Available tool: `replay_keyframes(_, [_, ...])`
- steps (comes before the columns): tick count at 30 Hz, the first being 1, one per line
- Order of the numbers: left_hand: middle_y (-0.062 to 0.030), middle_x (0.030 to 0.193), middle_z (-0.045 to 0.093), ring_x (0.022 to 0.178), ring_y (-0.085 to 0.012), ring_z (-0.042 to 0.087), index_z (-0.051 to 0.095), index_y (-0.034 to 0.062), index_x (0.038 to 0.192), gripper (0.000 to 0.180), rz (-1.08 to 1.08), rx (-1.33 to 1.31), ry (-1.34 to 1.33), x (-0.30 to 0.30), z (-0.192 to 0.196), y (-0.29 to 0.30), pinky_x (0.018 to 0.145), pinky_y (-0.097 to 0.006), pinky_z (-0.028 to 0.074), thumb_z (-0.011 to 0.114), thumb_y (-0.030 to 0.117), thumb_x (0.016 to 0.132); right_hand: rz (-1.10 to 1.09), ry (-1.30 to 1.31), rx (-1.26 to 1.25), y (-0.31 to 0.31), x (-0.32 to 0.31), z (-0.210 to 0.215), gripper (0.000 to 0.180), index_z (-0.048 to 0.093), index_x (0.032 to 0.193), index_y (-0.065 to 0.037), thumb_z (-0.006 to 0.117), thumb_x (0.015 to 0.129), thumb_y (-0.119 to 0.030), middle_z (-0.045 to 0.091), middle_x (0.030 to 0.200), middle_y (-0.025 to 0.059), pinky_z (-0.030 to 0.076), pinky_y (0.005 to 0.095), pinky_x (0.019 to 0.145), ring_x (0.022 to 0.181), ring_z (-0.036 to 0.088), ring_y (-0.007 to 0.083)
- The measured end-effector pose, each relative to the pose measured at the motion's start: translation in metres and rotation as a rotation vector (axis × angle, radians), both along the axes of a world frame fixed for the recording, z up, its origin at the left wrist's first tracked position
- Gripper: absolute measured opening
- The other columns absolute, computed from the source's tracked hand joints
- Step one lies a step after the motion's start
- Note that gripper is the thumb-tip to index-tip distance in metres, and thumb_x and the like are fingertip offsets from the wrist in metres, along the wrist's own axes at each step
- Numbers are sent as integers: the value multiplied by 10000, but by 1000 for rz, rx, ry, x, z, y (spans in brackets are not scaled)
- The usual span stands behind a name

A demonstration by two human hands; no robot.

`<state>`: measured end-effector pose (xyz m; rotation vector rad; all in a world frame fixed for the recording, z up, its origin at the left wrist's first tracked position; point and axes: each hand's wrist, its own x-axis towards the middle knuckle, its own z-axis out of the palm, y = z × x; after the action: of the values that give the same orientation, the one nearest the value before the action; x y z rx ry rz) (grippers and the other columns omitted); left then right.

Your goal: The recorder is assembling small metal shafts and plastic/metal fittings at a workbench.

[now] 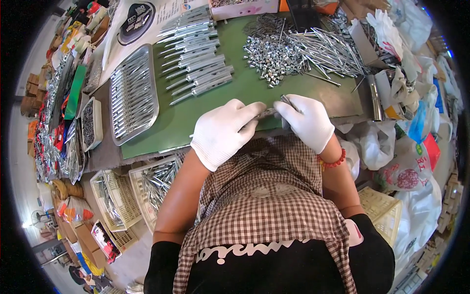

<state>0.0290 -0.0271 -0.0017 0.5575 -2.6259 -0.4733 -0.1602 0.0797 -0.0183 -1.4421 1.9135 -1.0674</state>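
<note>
Both gloved hands (pixel 267 125) pinching one small metal part (pixel 268 113) between fingertips

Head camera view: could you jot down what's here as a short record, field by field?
Setting: green work mat on a crowded bench
Left hand: white glove, pinching a small metal part
Right hand: white glove, pinching the same part from the other side
On the mat: rows of assembled metal pieces, a heap of small silver fittings, a pile of thin metal rods
Left of the mat: metal tray of similar pieces
Below the bench edge: cream plastic baskets holding more metal parts
</note>
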Motion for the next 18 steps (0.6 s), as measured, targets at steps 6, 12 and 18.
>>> replay_keyframes(6, [-74,823,594,693,-282,627,664,206,1069,227,96,-55,-196,0,0,10,606,-379,515,609,166,853,-161,507,-107,-38,-35,9,238,651,993,-45,579,941,-265,654,893,166,501,418,740,853,637,355])
replay_keyframes(12, [-84,836,570,674,-293,616,634,213,1081,213,123,-50,-253,-6,-4,11,590,-397,507,575,176,879,-65,869,-26,-108,-79,16,232,662,1065,-104,572,895,-233,640,1035,137,514,446,839,948,638,348])
replay_keyframes(18, [-91,834,573,673,-293,620,633,213,1091,221,131,-44,-264,-6,-2,11,586,-396,506,577,175,881,-23,890,124,-115,-79,20,236,661,1047,-88,591,890,-250,649,1031,141,505,442,858,960,636,348])
